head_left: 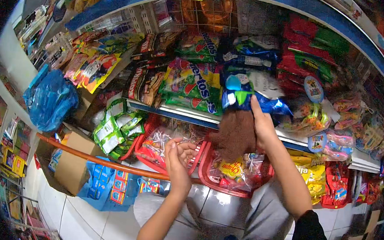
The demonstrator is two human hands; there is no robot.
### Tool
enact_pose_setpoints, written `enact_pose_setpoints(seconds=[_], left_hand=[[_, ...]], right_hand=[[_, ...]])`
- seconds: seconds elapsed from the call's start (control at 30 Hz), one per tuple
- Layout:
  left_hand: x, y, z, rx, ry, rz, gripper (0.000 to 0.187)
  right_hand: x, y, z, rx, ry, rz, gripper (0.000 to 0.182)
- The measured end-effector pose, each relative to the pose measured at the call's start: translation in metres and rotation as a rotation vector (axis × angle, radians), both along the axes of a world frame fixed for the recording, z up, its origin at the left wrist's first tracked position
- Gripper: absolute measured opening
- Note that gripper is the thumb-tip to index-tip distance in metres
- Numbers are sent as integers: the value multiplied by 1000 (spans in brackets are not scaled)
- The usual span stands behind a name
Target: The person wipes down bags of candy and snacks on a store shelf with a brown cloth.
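My right hand [262, 125] is at the shelf edge, closed on a brown cloth [236, 134] that hangs down over a basket of lollipops. Its index finger reaches up against a shiny blue candy bag [244, 90] on the shelf. How the other fingers grip is hidden. My left hand [180, 157] is held in the air above a red basket [141, 150] of wrapped lollipops. Its fingers are loosely curled and apart, with nothing in them. Beside the blue bag lies a green and pink Mentos bag [192, 86].
A second red basket [222, 188] holds Chupa Chups lollipops [233, 168]. At the left are green snack packs [109, 134], a blue plastic bag [51, 97] and a cardboard box [74, 160]. An orange-brown pole [103, 160] crosses low in front. Yellow bags [309, 174] hang at the right.
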State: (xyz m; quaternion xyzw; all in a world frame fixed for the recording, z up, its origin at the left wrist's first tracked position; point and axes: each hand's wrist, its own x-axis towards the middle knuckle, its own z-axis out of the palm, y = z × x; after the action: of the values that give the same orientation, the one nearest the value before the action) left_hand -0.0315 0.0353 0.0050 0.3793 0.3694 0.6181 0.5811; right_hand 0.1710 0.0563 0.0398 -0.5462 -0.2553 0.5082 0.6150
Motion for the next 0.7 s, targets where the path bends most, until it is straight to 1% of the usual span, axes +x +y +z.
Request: enact_pose_setpoints(seconds=[0.07,0.17,0.27,0.3,0.4,0.43,0.47,0.53,0.57,0.67,0.7], left_hand=[[-1,2,-2,-67,-46,-64,32],[-3,5,-9,-160,-92,-145,30],[-3,4,-11,-214,-83,-185,30],[-2,4,-11,-220,-86,-189,30],[-3,2,-12,-238,-99,-204,31],[-4,2,-12,-245,-107,-212,31],[-4,2,-12,-252,-115,-220,31],[-4,2,-12,-260,-131,-210,31],[-4,2,-12,-265,-140,-204,31],[-6,1,-14,-266,-155,-235,30],[-5,1,-13,-275,-151,-242,29]], right_hand=[[5,12,-7,-53,172,9,52],[-1,24,-35,61,184,-96,49],[-4,15,-29,43,115,-93,48],[-4,16,-30,88,107,-105,52],[12,21,-29,35,14,-103,57],[19,23,-26,-10,-30,-74,64],[20,23,-27,-10,4,-83,67],[12,16,-9,-7,71,-97,72],[19,21,-20,-33,64,-71,72],[23,26,-27,30,321,18,67],[24,25,-27,45,422,107,66]])
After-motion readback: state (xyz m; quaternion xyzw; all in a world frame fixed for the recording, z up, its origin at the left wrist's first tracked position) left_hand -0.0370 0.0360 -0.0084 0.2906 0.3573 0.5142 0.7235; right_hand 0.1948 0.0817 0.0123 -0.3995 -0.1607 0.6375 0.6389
